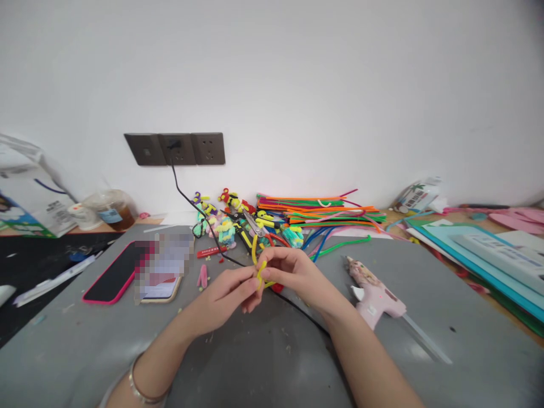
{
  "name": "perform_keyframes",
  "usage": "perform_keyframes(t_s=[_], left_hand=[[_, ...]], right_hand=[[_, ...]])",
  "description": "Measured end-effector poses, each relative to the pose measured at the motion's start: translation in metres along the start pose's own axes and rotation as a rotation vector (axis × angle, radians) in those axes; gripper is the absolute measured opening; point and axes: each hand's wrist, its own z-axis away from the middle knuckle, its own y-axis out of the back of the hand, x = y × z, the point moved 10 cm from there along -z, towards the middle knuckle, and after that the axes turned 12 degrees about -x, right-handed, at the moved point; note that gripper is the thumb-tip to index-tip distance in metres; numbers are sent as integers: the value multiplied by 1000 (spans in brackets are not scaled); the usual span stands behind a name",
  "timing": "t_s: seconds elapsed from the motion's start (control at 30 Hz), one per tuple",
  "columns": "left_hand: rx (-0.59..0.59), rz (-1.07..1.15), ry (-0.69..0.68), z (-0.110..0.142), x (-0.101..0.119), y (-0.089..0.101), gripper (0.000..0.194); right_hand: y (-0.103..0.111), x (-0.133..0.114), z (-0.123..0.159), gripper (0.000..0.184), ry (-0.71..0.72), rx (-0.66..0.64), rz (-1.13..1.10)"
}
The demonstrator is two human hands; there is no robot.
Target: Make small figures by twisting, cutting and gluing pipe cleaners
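Note:
Above the middle of the grey mat, both hands meet around a bent yellow pipe cleaner point(254, 249). My left hand point(233, 290) pinches it from the left, thumb and fingers pressed together. From the right, my right hand point(289, 273) grips the same piece between thumb and forefinger. One end sticks up above the fingers, and a short loop shows between the hands; the rest is hidden by fingers. Just behind lie scissors point(254, 223) and black-and-yellow pliers point(243, 233). A small red thing point(277, 287) is partly covered beneath my right hand.
A pink glue gun point(374, 294) with a clear stick lies right. Two phones point(114, 273) lie left. Bundled coloured pipe cleaners point(323, 212) and small fuzzy figures point(232, 198) sit by the wall. A black cable point(177, 186) runs from the socket across the mat. A drink cup point(114, 212) stands back left.

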Motion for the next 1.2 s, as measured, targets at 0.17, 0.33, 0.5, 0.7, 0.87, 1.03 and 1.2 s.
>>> perform_keyframes(t_s=[0.17,0.33,0.5,0.7,0.87,1.03,1.2], left_hand=[[74,-58,43,1,-1,7,39],[135,-121,-7,0,-5,14,39],[197,-195,26,1,-11,21,39],[255,-297,70,4,-12,26,41],[332,-318,86,3,-10,34,36],[494,-237,50,9,-10,49,21],[534,-139,10,12,-13,50,20]], right_hand=[[1,-1,-1,25,-9,16,62],[2,-3,-2,29,17,21,86],[5,-2,-1,35,-1,58,179],[11,-3,-2,35,11,146,333],[11,-10,-2,27,35,182,487],[13,-15,0,26,47,203,550],[9,-16,-1,27,41,205,550]])
